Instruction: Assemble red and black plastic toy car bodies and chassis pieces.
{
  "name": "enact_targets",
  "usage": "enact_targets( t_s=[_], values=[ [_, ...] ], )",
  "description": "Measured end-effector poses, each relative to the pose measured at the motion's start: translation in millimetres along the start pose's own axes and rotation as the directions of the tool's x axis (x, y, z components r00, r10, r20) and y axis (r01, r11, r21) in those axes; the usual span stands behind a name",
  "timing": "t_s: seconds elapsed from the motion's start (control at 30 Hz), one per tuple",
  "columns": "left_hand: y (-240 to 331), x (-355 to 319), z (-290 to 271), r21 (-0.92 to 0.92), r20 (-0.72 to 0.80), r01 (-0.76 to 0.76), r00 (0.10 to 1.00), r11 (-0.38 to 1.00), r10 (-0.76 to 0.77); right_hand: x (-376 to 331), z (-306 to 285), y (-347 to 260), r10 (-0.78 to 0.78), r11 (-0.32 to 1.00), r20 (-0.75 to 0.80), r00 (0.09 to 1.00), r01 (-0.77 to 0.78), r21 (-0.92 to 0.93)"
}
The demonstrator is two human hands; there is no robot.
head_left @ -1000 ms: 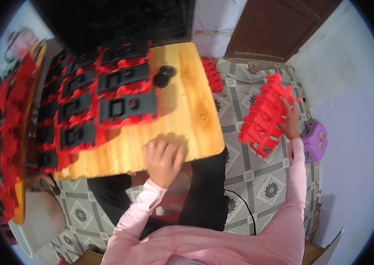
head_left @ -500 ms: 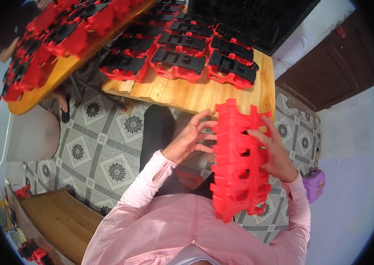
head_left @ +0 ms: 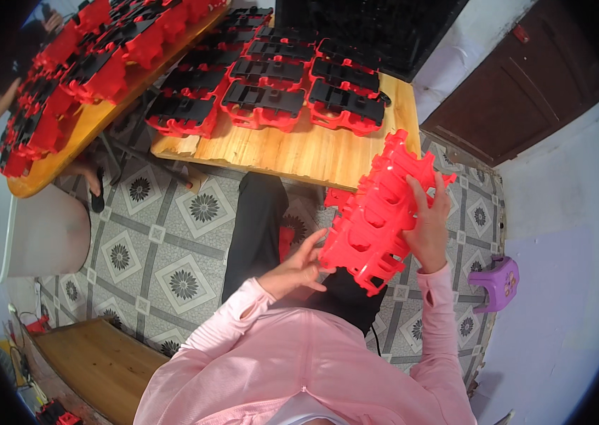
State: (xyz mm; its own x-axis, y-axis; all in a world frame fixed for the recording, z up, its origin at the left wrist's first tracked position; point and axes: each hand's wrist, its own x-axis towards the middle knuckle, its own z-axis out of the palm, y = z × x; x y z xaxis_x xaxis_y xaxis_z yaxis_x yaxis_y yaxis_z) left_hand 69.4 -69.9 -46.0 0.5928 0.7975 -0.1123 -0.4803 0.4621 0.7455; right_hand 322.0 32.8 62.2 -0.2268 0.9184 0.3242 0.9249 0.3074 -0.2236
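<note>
The stack of plastic frames (head_left: 381, 212) was bright red, the assembled parts (head_left: 264, 106) on the pale yellow wooden table (head_left: 314, 152) were red with black tops, the floor (head_left: 165, 241) wore grey tiles with dark flower medallions, the sleeves (head_left: 441, 319) were pink, and the small stool (head_left: 498, 282) was purple.

The right hand (head_left: 428, 237) covers part of the stack of red moulded plastic frames (head_left: 379, 212), and its palm is hidden behind them. How many frames the stack holds cannot be told. The round fisheye rim cuts off the black-and-red assembled plastic parts (head_left: 66, 78) on the long wooden worktop (head_left: 94, 124) at upper left.
</note>
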Motion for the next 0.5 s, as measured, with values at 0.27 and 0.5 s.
enact_targets(
  t_s=[0.27,0.5],
  values=[
    [16,1,8,0.305,-0.480,-0.038,0.857,0.952,0.188,-40,7,-22,0.064,0.996,0.097,0.993,-0.069,0.057],
    [79,-8,-69,0.472,-0.372,0.170,0.928,0.865,0.021,-31,-22,7,-0.089,0.812,0.327,0.941,-0.122,0.571]
  ],
)
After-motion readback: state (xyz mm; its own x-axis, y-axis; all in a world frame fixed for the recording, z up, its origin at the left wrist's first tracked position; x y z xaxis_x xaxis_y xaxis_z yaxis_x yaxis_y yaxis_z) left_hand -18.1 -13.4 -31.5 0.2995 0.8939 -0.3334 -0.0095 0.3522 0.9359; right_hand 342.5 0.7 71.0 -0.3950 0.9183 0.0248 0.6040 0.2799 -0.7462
